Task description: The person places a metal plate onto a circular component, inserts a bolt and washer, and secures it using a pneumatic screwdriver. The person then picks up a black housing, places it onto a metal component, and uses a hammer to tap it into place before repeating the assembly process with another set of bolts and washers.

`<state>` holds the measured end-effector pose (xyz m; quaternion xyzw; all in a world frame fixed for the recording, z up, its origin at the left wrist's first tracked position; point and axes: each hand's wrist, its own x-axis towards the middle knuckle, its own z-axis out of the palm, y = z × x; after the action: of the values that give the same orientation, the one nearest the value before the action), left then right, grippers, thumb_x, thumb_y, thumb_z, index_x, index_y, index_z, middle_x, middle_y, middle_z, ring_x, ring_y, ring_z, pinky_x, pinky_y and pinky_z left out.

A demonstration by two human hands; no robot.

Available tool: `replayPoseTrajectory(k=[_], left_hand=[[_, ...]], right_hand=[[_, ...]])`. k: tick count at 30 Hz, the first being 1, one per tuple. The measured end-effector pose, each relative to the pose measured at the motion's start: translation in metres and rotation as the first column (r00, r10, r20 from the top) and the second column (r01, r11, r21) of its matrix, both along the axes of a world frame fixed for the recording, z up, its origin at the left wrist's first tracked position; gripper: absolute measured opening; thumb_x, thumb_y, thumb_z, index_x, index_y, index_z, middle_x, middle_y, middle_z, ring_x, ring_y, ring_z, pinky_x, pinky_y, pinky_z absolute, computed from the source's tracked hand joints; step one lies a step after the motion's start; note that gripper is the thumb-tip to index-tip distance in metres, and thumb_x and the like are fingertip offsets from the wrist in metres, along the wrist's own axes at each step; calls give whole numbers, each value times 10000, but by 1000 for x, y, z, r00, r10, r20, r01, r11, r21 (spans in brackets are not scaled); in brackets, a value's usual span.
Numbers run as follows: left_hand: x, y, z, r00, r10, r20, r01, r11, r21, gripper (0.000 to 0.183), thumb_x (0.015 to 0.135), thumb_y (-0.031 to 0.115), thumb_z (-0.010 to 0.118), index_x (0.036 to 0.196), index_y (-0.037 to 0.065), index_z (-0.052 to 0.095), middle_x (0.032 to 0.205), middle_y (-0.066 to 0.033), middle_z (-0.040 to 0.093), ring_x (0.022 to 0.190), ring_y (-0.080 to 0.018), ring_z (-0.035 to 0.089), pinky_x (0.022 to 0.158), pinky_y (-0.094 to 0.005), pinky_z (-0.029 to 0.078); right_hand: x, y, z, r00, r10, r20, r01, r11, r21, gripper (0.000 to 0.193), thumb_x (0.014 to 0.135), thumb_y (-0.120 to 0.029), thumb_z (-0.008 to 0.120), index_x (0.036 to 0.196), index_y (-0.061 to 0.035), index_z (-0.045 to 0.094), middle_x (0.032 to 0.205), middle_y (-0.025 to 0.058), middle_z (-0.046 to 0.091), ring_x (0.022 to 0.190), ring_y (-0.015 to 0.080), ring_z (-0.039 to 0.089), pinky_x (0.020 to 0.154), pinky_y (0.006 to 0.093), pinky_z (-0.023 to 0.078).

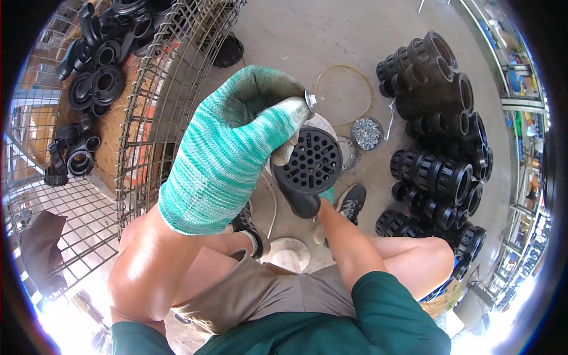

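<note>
My left hand (231, 139), in a teal-and-white knitted glove with dirty fingertips, is raised high. Its thumb and forefinger pinch a small silvery metal fastener (311, 100) that looks like a short screw. Below and right of it is a round black floor drain (309, 161) with a perforated grate and a curved outlet pointing towards me. My right hand (327, 194), also in a teal glove, grips the drain from underneath; most of its fingers are hidden behind it. The fastener is apart from the grate.
Black ribbed pipe fittings (435, 171) stand stacked on the right. A wire cage (151, 112) with black fittings (106, 83) is at the left. A container of small metal pieces (367, 134), a yellowish hoop (345, 66) and a white disc (287, 254) lie on the floor.
</note>
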<state>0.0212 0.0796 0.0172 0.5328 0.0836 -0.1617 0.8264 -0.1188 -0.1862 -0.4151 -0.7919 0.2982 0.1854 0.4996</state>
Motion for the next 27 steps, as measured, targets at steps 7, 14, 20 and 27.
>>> replayPoseTrajectory(k=[7, 14, 20, 27], left_hand=[[1, -8, -2, 999, -27, 43, 22, 992, 126, 222, 895, 151, 726, 1050, 31, 621, 889, -13, 638, 689, -66, 542, 595, -215, 435], [-4, -15, -8, 994, -83, 71, 63, 967, 245, 206, 879, 182, 738, 998, 31, 665, 886, -19, 662, 695, -59, 556, 587, -209, 438], [-21, -18, -4, 988, -157, 9, 152, 967, 204, 210, 869, 160, 752, 982, 18, 646, 823, -25, 636, 687, -83, 564, 590, -233, 448], [-30, -17, -17, 983, -178, -45, 182, 974, 131, 249, 878, 155, 754, 1032, 11, 621, 778, -19, 600, 647, -83, 535, 537, -224, 424]], right_hand=[[42, -41, 70, 964, 254, 81, -254, 967, -8, 477, 781, -217, 783, 1146, -15, 552, 1038, 180, 655, 940, 312, 641, 835, 417, 515], [110, -75, 255, 967, 122, 221, -109, 991, -72, 421, 877, -262, 737, 1184, -56, 535, 803, 48, 611, 573, 139, 574, 461, 307, 453], [131, -61, 447, 858, -279, 432, -77, 760, 645, 263, 933, -285, 672, 1026, -42, 629, 803, 51, 594, 671, 128, 594, 446, 221, 446], [168, -33, 480, 712, -434, 552, -138, 685, 715, 346, 928, -206, 647, 1205, -26, 542, 1088, 145, 640, 695, 239, 653, 712, 442, 615]])
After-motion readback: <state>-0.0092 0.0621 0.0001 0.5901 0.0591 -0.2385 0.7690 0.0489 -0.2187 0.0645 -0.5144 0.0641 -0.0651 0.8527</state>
